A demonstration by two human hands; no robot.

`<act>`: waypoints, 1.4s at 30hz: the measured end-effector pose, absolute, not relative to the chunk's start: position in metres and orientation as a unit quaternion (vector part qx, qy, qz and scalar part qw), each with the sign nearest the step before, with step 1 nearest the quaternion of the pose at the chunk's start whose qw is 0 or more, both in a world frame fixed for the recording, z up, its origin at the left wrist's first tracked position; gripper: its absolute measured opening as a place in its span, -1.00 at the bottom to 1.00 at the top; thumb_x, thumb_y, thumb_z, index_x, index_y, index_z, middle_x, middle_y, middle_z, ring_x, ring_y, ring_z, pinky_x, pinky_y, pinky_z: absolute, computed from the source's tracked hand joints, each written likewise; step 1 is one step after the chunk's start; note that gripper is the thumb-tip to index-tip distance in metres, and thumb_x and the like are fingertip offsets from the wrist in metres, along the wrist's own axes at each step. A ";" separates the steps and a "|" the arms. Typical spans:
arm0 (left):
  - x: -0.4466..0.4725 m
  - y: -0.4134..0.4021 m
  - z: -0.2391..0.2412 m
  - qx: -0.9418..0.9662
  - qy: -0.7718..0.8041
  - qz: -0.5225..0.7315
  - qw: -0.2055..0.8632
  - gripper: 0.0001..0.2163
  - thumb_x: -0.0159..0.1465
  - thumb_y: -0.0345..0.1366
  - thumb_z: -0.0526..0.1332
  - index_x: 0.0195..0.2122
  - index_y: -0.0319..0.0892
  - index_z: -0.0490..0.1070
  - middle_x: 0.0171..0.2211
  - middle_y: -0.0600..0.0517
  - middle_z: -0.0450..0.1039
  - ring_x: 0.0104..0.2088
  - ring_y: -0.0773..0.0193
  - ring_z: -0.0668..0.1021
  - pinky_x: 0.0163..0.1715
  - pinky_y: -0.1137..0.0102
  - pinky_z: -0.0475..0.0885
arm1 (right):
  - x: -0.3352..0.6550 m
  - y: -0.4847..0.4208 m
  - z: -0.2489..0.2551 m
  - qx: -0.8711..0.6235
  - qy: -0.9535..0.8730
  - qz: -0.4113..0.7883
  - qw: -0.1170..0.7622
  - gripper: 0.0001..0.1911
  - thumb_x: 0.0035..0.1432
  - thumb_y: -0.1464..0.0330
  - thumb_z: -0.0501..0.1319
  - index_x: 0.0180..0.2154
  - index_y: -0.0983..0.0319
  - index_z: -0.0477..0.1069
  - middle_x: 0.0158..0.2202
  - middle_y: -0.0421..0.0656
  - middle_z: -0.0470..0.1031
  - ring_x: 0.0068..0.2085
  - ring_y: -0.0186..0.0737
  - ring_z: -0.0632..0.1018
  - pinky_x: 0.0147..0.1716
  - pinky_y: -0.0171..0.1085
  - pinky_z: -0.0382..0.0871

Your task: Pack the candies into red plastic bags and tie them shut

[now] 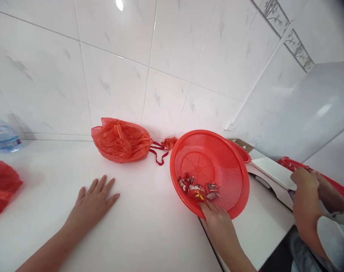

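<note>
My left hand (94,198) lies flat on the white countertop (143,219), fingers spread, holding nothing. With my right hand (219,223) I grip the near rim of a red plastic colander (228,170), its thumb side over the edge. The colander is tilted so its open mouth faces me. Several small wrapped candies (197,192) in red and dark packets have gathered at its lower side. Beyond my left hand, a red plastic bag (121,141) lies bunched against the wall, with dark red drawstrings (160,153) trailing toward the colander.
Another red bag (3,187) and a water bottle (3,134) are at the left. To the right are a white scale-like device (274,173), a cardboard box (244,144) and another red basket (335,185). A co-worker's hands (306,179) reach in near that basket.
</note>
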State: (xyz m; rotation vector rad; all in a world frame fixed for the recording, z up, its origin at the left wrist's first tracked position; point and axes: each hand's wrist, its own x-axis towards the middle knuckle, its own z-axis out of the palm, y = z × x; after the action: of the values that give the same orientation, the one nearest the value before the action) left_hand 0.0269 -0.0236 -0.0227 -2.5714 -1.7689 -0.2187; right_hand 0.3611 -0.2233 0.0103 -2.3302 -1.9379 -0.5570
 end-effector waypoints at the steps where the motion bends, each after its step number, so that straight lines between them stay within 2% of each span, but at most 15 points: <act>1: 0.026 -0.024 -0.023 -0.823 -0.564 -0.074 0.006 -0.44 0.28 -0.05 -0.15 0.28 -0.15 0.05 0.33 -0.10 -0.11 0.29 -0.09 0.01 0.14 -0.02 0.01 | 0.363 -0.224 0.014 -0.759 -0.628 -0.170 0.027 -0.60 0.03 0.61 0.06 -0.11 0.21 0.42 -0.24 -0.08 0.51 -0.25 -0.09 0.51 -0.27 -0.18 0.33; 3: 0.026 -0.023 -0.026 -0.824 -0.560 -0.085 0.008 -0.44 0.28 -0.06 -0.14 0.27 -0.14 0.07 0.32 -0.10 -0.09 0.29 -0.09 0.02 0.14 -0.02 0.00 | 0.367 -0.227 0.024 -0.760 -0.632 -0.150 0.021 -0.60 0.04 0.60 0.05 -0.11 0.19 0.42 -0.24 -0.10 0.52 -0.25 -0.11 0.52 -0.27 -0.20 0.34; 5: 0.025 -0.023 -0.029 -0.823 -0.559 -0.098 0.009 -0.44 0.28 -0.04 -0.12 0.26 -0.13 0.08 0.32 -0.10 -0.07 0.28 -0.10 0.04 0.14 -0.03 0.00 | 0.374 -0.230 0.034 -0.765 -0.631 -0.129 0.017 -0.69 0.09 0.54 0.06 -0.17 0.18 0.43 -0.26 -0.12 0.54 -0.27 -0.13 0.53 -0.30 -0.23 0.35; 7: 0.025 -0.022 -0.032 -0.822 -0.560 -0.107 0.006 -0.44 0.28 -0.03 -0.11 0.26 -0.13 0.09 0.31 -0.10 -0.06 0.28 -0.10 0.05 0.15 -0.03 -0.02 | 0.385 -0.233 0.044 -0.781 -0.615 -0.106 0.015 -0.81 0.16 0.39 0.08 -0.22 0.17 0.44 -0.32 -0.13 0.55 -0.32 -0.14 0.55 -0.39 -0.26 0.36; 8: 0.025 -0.022 -0.032 -0.821 -0.560 -0.109 0.003 -0.44 0.28 -0.02 -0.11 0.26 -0.13 0.10 0.31 -0.10 -0.05 0.28 -0.09 0.05 0.15 -0.03 -0.02 | 0.392 -0.236 0.048 -0.791 -0.605 -0.095 0.014 -0.81 0.19 0.30 0.08 -0.24 0.16 0.45 -0.35 -0.13 0.56 -0.35 -0.14 0.56 -0.43 -0.27 0.36; 10: 0.026 -0.022 -0.031 -0.820 -0.561 -0.110 -0.005 -0.44 0.28 -0.01 -0.11 0.26 -0.13 0.09 0.31 -0.11 -0.06 0.28 -0.09 0.05 0.16 -0.02 -0.03 | 0.408 -0.240 0.052 -0.807 -0.585 -0.079 0.011 -0.73 0.20 0.16 0.06 -0.22 0.13 0.45 -0.36 -0.14 0.57 -0.38 -0.14 0.57 -0.49 -0.28 0.37; 14: 0.026 -0.023 -0.029 -0.816 -0.568 -0.107 -0.020 -0.43 0.28 -0.01 -0.10 0.27 -0.13 0.08 0.32 -0.11 -0.09 0.29 -0.09 0.03 0.16 -0.03 -0.05 | 0.439 -0.244 0.052 -0.804 -0.590 -0.075 0.014 -0.66 0.17 0.06 0.06 -0.20 0.10 0.45 -0.31 -0.15 0.58 -0.34 -0.15 0.59 -0.52 -0.31 0.42; 18: 0.026 -0.023 -0.031 -0.815 -0.566 -0.120 -0.033 -0.43 0.28 0.00 -0.10 0.27 -0.13 0.08 0.32 -0.10 -0.10 0.29 -0.08 0.01 0.18 -0.03 -0.06 | 0.436 -0.235 0.050 -0.731 -0.643 -0.215 0.077 -0.45 0.04 -0.05 0.14 -0.07 0.18 0.41 -0.07 -0.02 0.48 -0.11 -0.01 0.53 -0.29 -0.15 0.50; 20: 0.026 -0.023 -0.032 -0.815 -0.563 -0.128 -0.038 -0.43 0.28 0.01 -0.10 0.26 -0.12 0.08 0.32 -0.10 -0.10 0.29 -0.07 0.01 0.18 -0.03 -0.07 | 0.415 -0.226 0.051 -0.688 -0.660 -0.279 0.116 -0.45 0.07 -0.02 0.13 0.00 0.18 0.36 0.06 0.01 0.36 0.02 0.05 0.44 -0.15 -0.05 0.45; 23: 0.025 -0.023 -0.034 -0.814 -0.563 -0.137 -0.040 -0.44 0.28 0.01 -0.10 0.26 -0.12 0.10 0.32 -0.09 -0.09 0.29 -0.07 0.01 0.19 -0.04 -0.08 | 0.368 -0.208 0.053 -0.620 -0.720 -0.276 0.142 -0.57 0.14 0.13 0.14 0.03 0.10 0.32 0.16 -0.04 0.23 0.13 0.04 0.33 -0.02 -0.02 0.38; 26: 0.026 -0.024 -0.033 -0.813 -0.565 -0.137 -0.047 -0.44 0.28 0.01 -0.10 0.26 -0.12 0.10 0.32 -0.09 -0.08 0.29 -0.06 0.01 0.19 -0.04 -0.08 | 0.320 -0.185 0.055 -0.581 -0.775 -0.205 0.140 -0.63 0.16 0.27 0.15 0.03 0.05 0.32 0.20 -0.10 0.16 0.19 -0.01 0.25 0.04 -0.04 0.33; 30: 0.026 -0.024 -0.032 -0.812 -0.563 -0.147 -0.054 -0.44 0.28 0.01 -0.09 0.25 -0.12 0.11 0.32 -0.11 -0.08 0.29 -0.08 0.02 0.19 -0.05 -0.08 | 0.272 -0.146 0.057 -0.569 -0.805 -0.082 0.145 -0.61 0.15 0.37 0.14 0.05 0.06 0.30 0.22 -0.12 0.12 0.24 -0.06 0.16 0.12 -0.04 0.24; 36: 0.022 -0.024 -0.034 -0.809 -0.552 -0.188 -0.077 -0.44 0.27 0.02 -0.07 0.24 -0.10 0.13 0.31 -0.10 -0.06 0.29 -0.09 0.01 0.19 -0.07 -0.10 | 0.226 -0.081 0.052 -0.554 -0.807 0.024 0.204 -0.54 0.10 0.34 0.19 0.07 0.10 0.27 0.21 -0.08 0.13 0.21 -0.04 0.20 0.12 -0.02 0.20; 39: 0.022 -0.024 -0.033 -0.807 -0.549 -0.197 -0.089 -0.45 0.25 0.00 -0.04 0.23 -0.10 0.15 0.31 -0.11 -0.05 0.29 -0.08 0.02 0.19 -0.07 -0.12 | 0.207 -0.041 0.058 -0.547 -0.785 0.022 0.290 -0.48 0.12 0.32 0.14 0.13 0.17 0.18 0.18 -0.03 0.16 0.20 -0.05 0.20 0.13 -0.02 0.17; 42: 0.022 -0.024 -0.030 -0.804 -0.553 -0.193 -0.103 -0.45 0.24 -0.01 -0.01 0.22 -0.11 0.17 0.31 -0.12 -0.06 0.29 -0.07 0.01 0.20 -0.06 -0.13 | 0.191 0.004 0.076 -0.569 -0.721 0.017 0.396 -0.42 0.15 0.26 0.09 0.19 0.25 0.05 0.16 0.02 0.18 0.17 -0.06 0.24 0.06 -0.08 0.24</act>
State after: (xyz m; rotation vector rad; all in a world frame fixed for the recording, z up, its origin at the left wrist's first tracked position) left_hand 0.0219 -0.0245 -0.0301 -2.7071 -1.8607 -0.6480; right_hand 0.1906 0.0039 0.0765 -1.4411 -1.8270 0.0436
